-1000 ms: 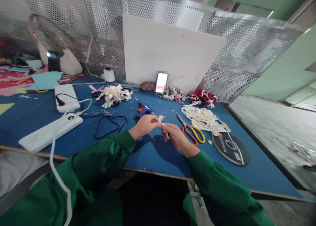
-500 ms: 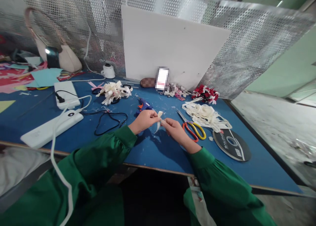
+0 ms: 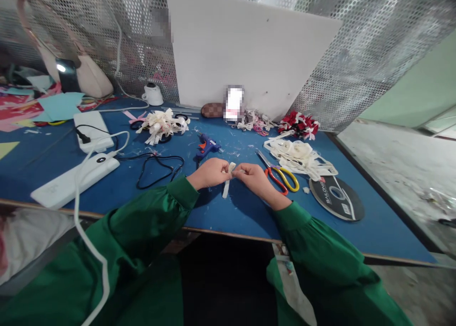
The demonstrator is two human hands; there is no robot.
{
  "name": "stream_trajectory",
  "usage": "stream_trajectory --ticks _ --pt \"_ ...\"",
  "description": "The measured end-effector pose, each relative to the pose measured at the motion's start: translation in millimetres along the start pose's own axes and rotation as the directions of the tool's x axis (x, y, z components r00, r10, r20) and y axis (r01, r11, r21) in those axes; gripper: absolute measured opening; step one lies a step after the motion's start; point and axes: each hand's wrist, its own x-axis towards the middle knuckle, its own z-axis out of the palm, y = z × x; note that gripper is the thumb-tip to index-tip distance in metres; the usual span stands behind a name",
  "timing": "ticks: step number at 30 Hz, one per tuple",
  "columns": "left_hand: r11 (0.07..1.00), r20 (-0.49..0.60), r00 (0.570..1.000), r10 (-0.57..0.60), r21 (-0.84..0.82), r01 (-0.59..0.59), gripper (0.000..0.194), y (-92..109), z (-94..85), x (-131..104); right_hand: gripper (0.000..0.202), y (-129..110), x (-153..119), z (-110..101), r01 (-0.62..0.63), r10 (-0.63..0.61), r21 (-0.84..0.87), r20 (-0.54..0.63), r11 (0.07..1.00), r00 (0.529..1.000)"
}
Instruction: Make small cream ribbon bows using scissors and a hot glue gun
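Note:
A short cream ribbon (image 3: 226,189) is pinched between my two hands above the blue table, one end hanging down and another poking up. My left hand (image 3: 213,172) is closed on it from the left. From the right, my right hand (image 3: 252,176) grips it with thumb and fingertips, the two hands almost touching. Just beyond my left hand lies a blue glue gun (image 3: 207,146). Scissors with one red and one yellow handle (image 3: 281,176) rest right of my right hand. Behind them spreads a tangled heap of cream ribbon (image 3: 297,153).
A black ribbon reel (image 3: 337,200) lies at the right. White power strips (image 3: 76,181) and a looped black cable (image 3: 160,167) are at the left. Piles of cream bows (image 3: 162,125) and red bows (image 3: 298,125) sit farther back. A phone (image 3: 234,103) leans against a white board (image 3: 249,46).
The view has tilted slightly downward. Both hands keep hold of the ribbon and have come a little closer together; its lower end now hangs straighter.

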Motion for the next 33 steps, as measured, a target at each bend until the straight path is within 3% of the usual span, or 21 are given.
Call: stream_trajectory --ticks 9,17,26,33 --pt "0.991 0.010 1.000 -0.012 0.131 0.011 0.025 0 3.2 1 0.020 -8 -7 7 0.110 -0.125 -0.163 -0.087 0.981 0.988" --pt "0.991 0.034 0.999 -0.026 0.134 0.021 0.029 -1 2.8 4 0.026 -9 -7 11 0.121 -0.151 -0.214 -0.130 0.969 0.980" --pt "0.998 0.163 0.986 -0.045 -0.028 0.051 0.027 -5 0.7 1 0.016 -11 -12 18 0.120 -0.147 -0.192 -0.136 0.974 0.980" --pt "0.969 0.087 0.995 -0.043 -0.237 0.063 0.025 -5 2.4 3 0.020 -9 -4 9 0.043 -0.048 -0.037 -0.147 0.998 0.988"
